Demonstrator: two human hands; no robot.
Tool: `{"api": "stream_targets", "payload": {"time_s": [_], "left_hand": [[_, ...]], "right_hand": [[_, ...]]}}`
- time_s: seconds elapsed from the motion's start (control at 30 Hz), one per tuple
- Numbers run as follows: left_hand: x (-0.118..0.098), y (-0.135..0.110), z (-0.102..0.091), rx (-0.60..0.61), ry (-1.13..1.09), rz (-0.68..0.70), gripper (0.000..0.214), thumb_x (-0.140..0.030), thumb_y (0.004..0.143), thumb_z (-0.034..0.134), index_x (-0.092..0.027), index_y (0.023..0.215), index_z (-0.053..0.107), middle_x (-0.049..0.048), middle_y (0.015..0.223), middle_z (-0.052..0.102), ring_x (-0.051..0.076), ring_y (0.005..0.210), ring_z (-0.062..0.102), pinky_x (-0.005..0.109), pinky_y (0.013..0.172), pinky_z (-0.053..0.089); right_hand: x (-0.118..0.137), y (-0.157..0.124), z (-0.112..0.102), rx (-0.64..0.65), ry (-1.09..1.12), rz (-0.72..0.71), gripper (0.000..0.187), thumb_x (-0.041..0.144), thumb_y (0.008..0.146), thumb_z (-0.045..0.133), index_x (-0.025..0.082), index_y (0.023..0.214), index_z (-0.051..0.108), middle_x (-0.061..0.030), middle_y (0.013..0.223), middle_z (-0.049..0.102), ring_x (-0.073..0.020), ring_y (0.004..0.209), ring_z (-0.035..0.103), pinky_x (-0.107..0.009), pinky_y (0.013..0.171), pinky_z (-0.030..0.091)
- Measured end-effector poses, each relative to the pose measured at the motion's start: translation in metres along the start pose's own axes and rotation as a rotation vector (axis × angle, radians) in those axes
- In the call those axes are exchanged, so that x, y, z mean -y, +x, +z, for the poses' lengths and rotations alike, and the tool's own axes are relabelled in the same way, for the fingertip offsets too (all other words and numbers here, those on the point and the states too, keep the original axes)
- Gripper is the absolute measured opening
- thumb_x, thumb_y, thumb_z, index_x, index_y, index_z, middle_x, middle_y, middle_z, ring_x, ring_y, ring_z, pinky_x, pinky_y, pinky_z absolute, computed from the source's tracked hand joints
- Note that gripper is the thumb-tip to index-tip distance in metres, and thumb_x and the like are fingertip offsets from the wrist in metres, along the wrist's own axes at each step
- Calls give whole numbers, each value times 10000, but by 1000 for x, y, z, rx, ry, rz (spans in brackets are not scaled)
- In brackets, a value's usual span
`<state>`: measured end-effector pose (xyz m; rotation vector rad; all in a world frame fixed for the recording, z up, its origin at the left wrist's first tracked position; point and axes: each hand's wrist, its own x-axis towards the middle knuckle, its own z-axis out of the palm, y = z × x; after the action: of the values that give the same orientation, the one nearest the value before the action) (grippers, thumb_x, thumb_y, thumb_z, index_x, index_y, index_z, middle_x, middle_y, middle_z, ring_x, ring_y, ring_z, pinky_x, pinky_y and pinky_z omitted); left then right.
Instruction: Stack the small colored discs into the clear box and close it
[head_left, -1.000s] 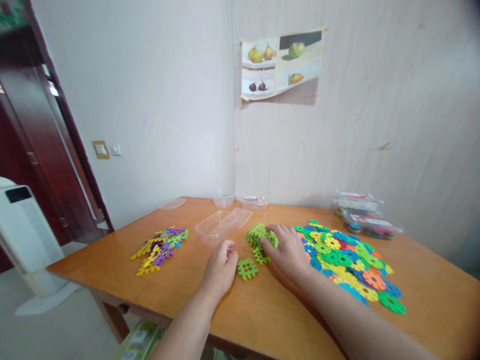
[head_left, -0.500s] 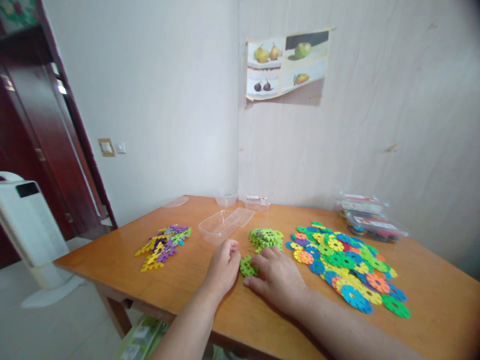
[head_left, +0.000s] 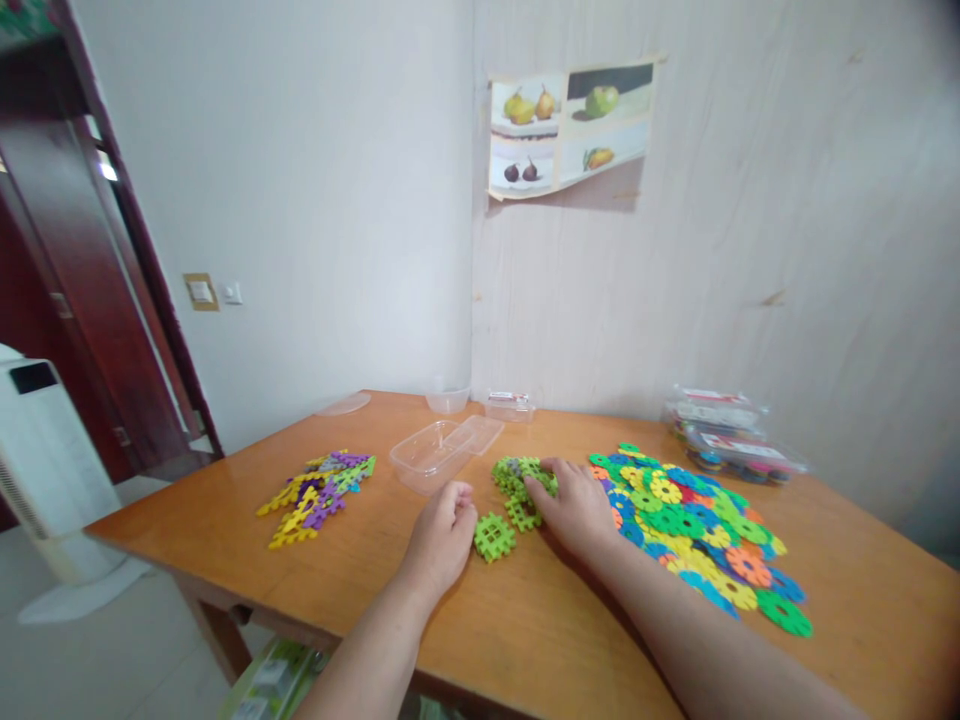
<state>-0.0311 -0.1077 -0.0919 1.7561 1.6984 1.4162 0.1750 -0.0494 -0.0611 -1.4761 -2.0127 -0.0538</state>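
Observation:
My left hand [head_left: 442,535] rests on its side on the table, its fingers curled in and nothing showing in them. Just right of it lies a flat green square interlocking block [head_left: 495,538] with a notched edge and grid holes. My right hand [head_left: 576,508] reaches over the right side of a pile of similar green blocks [head_left: 511,478]. Its fingers are bent and apart, with the tips touching the pile. The thumb is mostly hidden, and I see no block lifted. One green block [head_left: 523,514] leans at the pile's near side.
Yellow and purple interlocking pieces [head_left: 319,495] lie at the left. Colourful notched discs [head_left: 682,520] spread across the right. A clear divided container [head_left: 427,460] stands behind my left hand. Packed clear boxes [head_left: 742,450] sit at the back right of the wooden table [head_left: 300,590].
My right hand has left the single green block and moved up and away to the green pile, which is now more spread toward me. My left hand has barely moved.

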Motion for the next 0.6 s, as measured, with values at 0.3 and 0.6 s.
{"api": "stream_targets", "payload": {"time_s": [0.3,0.6], "left_hand": [[1,0,0,6,24,-16,197,-271,862,479,-210,1002,603,54,1002,684,184,979,623,307,872,467],[-3,-1,-2,-6,51,-5,191,-269,874,458,-212,984,603,49,984,687,186,966,623,308,874,459]], "right_hand": [[25,-27,-27,-5,103,-227,291,403,877,547,224,1091,630,-60,1038,672,-230,1009,556,-330,880,385],[48,-48,-26,174,56,-348,263,471,828,609,248,959,657,-50,948,664,-243,966,546,-325,794,392]]}}
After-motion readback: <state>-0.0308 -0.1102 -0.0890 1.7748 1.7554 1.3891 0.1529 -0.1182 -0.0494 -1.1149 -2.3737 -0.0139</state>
